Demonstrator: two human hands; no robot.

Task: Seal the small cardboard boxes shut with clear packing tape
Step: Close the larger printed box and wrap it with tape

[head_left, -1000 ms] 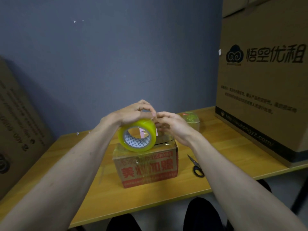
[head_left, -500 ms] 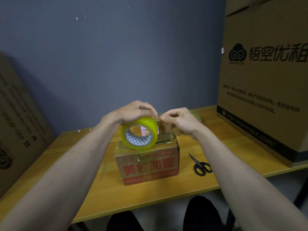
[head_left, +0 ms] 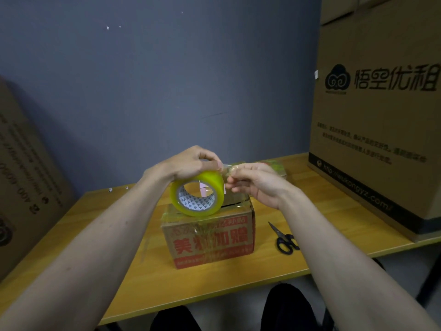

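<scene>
A small cardboard box with red print stands on the wooden table, its top flaps slightly open and old tape on its front. Just above it my left hand grips a yellowish roll of clear packing tape from the top. My right hand pinches the roll's loose tape end, a short strip pulled off to the right. Another small box sits behind my right hand, mostly hidden.
Black scissors lie on the table right of the box. A large printed carton fills the table's right end. Another big carton leans at the left. A blue-grey wall stands close behind.
My right hand has drawn a short length of tape away from the roll to the right. The roll stays over the box in my left hand.
</scene>
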